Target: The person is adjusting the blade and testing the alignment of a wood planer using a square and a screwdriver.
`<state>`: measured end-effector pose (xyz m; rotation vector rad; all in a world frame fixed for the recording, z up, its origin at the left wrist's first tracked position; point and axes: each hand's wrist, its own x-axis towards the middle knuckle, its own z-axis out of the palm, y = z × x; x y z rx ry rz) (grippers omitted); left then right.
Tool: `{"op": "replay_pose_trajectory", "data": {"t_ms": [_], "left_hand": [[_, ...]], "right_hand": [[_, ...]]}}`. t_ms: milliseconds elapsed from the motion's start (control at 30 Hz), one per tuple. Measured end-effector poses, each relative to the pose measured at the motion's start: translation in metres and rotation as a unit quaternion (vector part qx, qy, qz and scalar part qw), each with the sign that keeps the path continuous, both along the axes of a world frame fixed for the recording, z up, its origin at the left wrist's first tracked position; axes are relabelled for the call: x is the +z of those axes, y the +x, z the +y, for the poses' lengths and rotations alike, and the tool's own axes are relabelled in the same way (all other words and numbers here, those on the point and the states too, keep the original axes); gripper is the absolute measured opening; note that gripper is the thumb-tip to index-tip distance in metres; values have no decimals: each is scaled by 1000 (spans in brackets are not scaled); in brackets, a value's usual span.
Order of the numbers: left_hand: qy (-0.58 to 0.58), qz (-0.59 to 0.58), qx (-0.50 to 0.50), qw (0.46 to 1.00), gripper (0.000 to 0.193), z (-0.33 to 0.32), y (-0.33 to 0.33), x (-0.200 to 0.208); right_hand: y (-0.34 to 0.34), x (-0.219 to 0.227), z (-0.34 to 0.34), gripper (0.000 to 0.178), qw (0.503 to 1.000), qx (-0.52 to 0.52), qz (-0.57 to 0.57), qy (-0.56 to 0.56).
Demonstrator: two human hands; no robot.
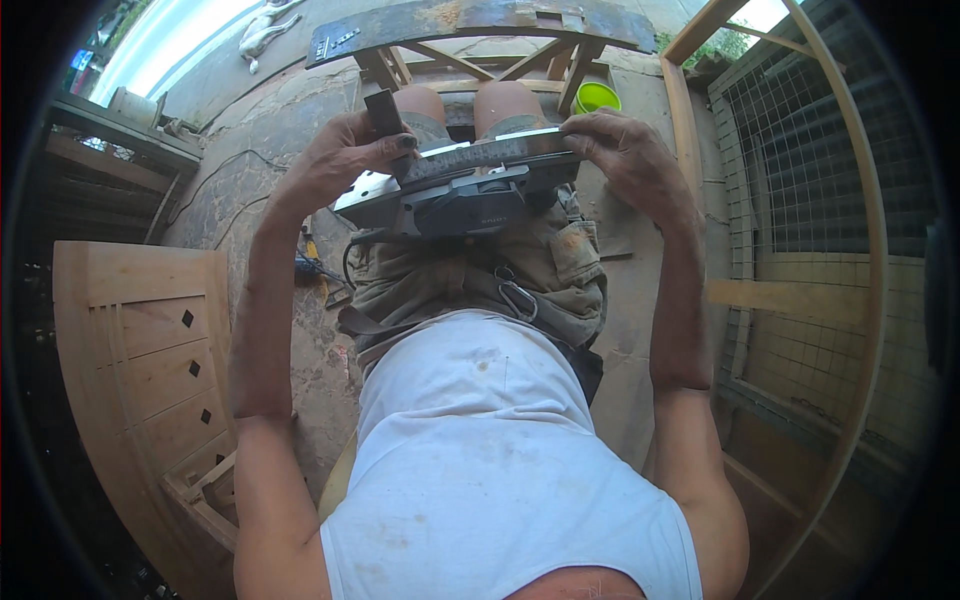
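Left hand (345, 155): fingers grasping the dark bar (384, 112) by the grey strip's (480, 155) left end.
Right hand (630, 152): fingers pinching the strip's right end.
Power tool (465, 210): over the shorts (440, 278), just near of the strip; contact unclear.
Strip axis: left to right, right end slightly farther.
Bar direction: far, tilted slightly left.
Good handling: probably even, light pressure at both ends, tool steadied, strip untwisted.

The power tool (465, 210) pairs matt plastic with shiny metal.
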<state>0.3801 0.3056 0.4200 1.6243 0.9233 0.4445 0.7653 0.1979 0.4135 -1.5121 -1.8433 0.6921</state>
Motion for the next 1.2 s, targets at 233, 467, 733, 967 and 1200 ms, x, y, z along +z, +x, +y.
{"op": "replay_pose_trajectory", "data": {"t_ms": [233,467,733,967,1200], "left_hand": [[-1,-8,5,1000,39,-7,9,7],[85,-19,25,996,45,23,49,65],[36,18,-77,996,71,47,69,-20],[23,83,-254,963,68,60,108,-60],[-15,36,-292,956,76,63,108,-74]], "right_hand": [[5,3,2,30,1000,8,-21,-18],[-40,37,33,39,963,70,-90,245],[-10,80,3,28,994,-65,-46,76],[-3,114,-21,25,990,-115,-16,-84],[-23,105,5,24,975,-50,-168,-135]]}}
